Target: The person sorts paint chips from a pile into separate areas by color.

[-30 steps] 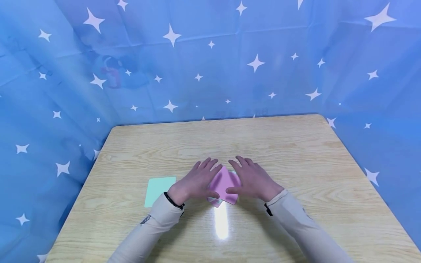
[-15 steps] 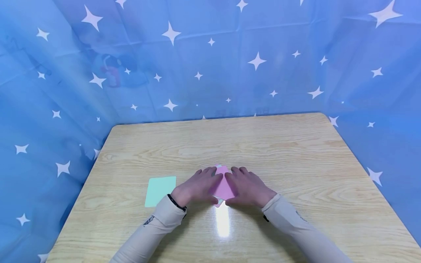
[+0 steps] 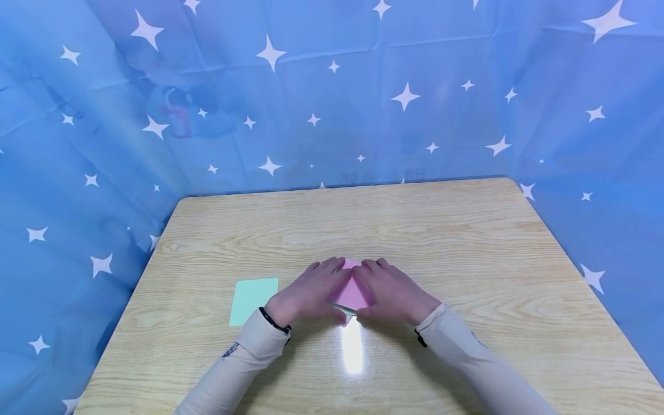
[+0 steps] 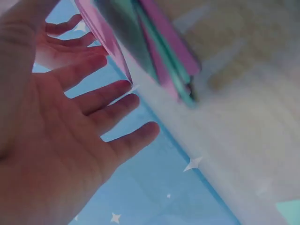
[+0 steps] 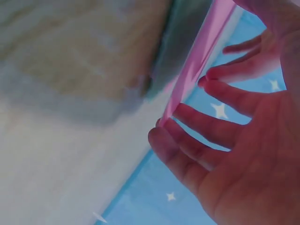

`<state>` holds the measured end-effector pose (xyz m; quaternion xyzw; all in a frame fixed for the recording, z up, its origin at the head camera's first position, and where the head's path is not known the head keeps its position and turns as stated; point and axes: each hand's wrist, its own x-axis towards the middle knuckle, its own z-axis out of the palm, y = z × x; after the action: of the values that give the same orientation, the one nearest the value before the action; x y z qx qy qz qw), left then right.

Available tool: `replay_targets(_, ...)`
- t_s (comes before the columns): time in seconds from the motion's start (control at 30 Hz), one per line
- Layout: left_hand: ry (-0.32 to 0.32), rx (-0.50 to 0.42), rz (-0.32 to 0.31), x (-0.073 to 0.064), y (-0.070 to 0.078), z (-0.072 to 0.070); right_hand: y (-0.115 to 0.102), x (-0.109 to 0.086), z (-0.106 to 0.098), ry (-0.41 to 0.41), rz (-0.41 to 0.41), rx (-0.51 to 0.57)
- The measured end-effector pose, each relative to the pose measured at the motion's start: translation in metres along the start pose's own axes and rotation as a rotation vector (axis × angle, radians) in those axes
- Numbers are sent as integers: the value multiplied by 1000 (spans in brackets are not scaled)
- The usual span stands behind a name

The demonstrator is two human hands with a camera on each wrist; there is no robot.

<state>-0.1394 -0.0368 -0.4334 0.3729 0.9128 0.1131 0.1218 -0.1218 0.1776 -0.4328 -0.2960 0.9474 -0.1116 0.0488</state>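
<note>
A pink square card (image 3: 353, 294) tops a loose stack of thin pink and mint squares (image 5: 176, 51), set between both hands. Beneath the pink one, layered pink and mint edges (image 4: 171, 70) show in the left wrist view. My left hand (image 3: 313, 294) arches along the stack's left side, fingers spread and relaxed, one fingertip right at a pink edge. On the opposite side my right hand (image 3: 391, 294) has its fingertips along the top card's edge, fingers gently bent. Both thumbs lie at the near corner. Parts of the stack are hidden under the hands.
A single mint square (image 3: 253, 301) lies flat to the left of the left hand on the wood-grain table (image 3: 441, 230). Blue cloth with white stars (image 3: 311, 86) hangs behind the table and at both sides. A bright light reflection shows near the stack.
Both hands have come down and inward from above the stack to its sides. The pink top card has shifted and turned slightly. The lone mint square has stayed in place.
</note>
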Motion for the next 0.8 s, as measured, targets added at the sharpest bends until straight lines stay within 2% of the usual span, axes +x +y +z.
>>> replay_targets(0.17, 74, -77, 19, -8, -5, -14, -3, 2, -14, 52, -24, 39)
replay_targets(0.3, 108, -146, 33, -17, -8, -27, -10, 3, -27, 90, -56, 62)
replay_targets(0.57, 132, -132, 19, -31, -9, -51, -20, 5, -51, 151, -131, -11)
replay_targets(0.8, 204, -98, 63, -39, -3, -68, -27, 4, -73, 181, -180, -30)
